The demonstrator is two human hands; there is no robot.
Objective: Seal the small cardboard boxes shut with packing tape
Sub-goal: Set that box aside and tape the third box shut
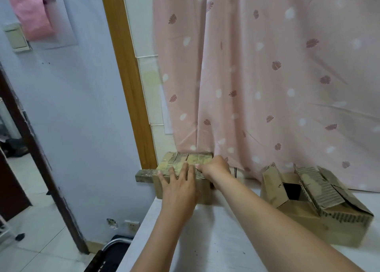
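Pink curtain [267,76] printed with dark leaves and pale spots hangs behind a white tabletop [205,241], which serves as the landmark for everything else. At the far left corner of that tabletop, against the curtain's hem and beside a wooden door frame [127,76], sits a small cardboard box [164,186] with its top flaps folded down and a glossy, worn surface across the seam. The left hand [178,186] lies flat on the near part of that box's top, fingers straight and slightly spread, pressing the flaps down. The right hand [213,166] rests on the box's right side, fingers curled over the top edge; whether it pinches tape or only the cardboard cannot be told. On the right part of the tabletop, well apart from the first box, stands a second cardboard box [308,224] with its torn, corrugated flaps standing open and a dark interior showing. Left of the tabletop, a pale blue wall [72,117] carries a light switch [16,38] and a hanging pink cloth [33,10].
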